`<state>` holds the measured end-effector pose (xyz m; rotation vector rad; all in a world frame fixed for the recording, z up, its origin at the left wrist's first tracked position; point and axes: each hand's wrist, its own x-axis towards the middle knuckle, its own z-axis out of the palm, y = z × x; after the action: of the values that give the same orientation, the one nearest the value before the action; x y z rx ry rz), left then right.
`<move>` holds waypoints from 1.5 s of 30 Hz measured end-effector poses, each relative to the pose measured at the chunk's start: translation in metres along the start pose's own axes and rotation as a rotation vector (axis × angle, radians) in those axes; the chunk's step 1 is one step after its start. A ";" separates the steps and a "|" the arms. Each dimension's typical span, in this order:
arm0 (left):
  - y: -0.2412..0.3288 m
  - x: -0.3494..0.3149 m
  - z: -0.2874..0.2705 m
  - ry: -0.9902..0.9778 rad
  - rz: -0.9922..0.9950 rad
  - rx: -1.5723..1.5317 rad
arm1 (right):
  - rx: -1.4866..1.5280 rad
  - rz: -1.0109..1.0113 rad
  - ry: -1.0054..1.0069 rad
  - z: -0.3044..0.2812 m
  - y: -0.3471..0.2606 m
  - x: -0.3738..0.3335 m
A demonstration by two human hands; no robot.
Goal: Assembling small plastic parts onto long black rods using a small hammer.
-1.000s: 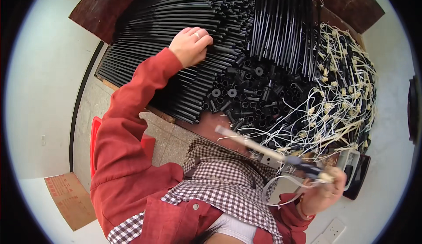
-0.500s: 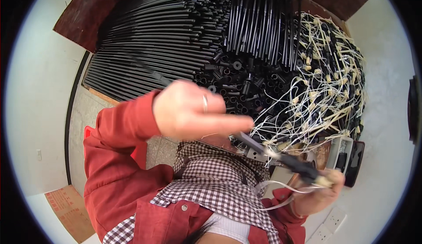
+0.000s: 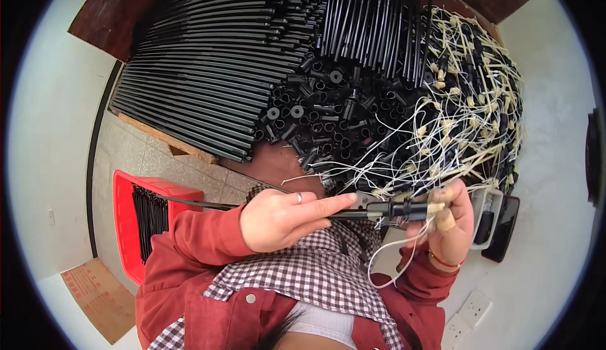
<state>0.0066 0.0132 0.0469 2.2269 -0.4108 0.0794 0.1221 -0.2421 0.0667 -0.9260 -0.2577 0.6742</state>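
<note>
A long thin black rod (image 3: pixel 349 214) lies nearly level across my front, and my left hand (image 3: pixel 284 220) is closed round it with the index finger stretched along it. The rod's right end meets a black cylindrical fitting (image 3: pixel 407 210); whether it sits inside cannot be told. My right hand (image 3: pixel 453 224) pinches the fitting's cream-coloured end between thumb and fingers. From that end a loop of white cord (image 3: pixel 374 268) hangs below. Behind both hands lies a heap of short black tubes and rings (image 3: pixel 344 107).
Many black rods (image 3: pixel 208 66) are stacked at the far left, with more upright ones (image 3: pixel 372 22) beside them. A tangle of white-corded fittings (image 3: pixel 473 97) fills the right. A red bin (image 3: pixel 129 224) of black rods stands left. A grey tray (image 3: pixel 495 214) and a dark phone-like slab (image 3: pixel 505 230) lie right.
The rod has swung from a steep slant to nearly level. My right hand has risen and moved left with the fitting; my left hand has come down. The red bin is now mostly uncovered.
</note>
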 end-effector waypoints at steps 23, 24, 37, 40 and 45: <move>0.000 0.008 0.010 0.051 0.028 -0.165 | 0.026 -0.030 -0.172 -0.020 -0.004 -0.001; 0.001 0.007 0.010 0.066 0.026 -0.177 | 0.029 -0.017 -0.120 -0.013 -0.008 -0.001; -0.010 0.005 0.003 -0.064 0.081 -0.016 | -0.226 -0.041 0.121 0.022 0.023 -0.023; -0.001 0.007 0.006 -0.120 0.074 0.101 | -0.253 0.035 0.114 0.021 0.052 -0.021; -0.014 -0.003 0.031 0.009 0.083 -0.252 | -0.384 0.059 0.049 0.039 0.063 -0.008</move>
<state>0.0052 -0.0017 0.0160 1.9609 -0.4811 0.0771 0.0706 -0.1957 0.0400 -1.3200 -0.3237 0.6672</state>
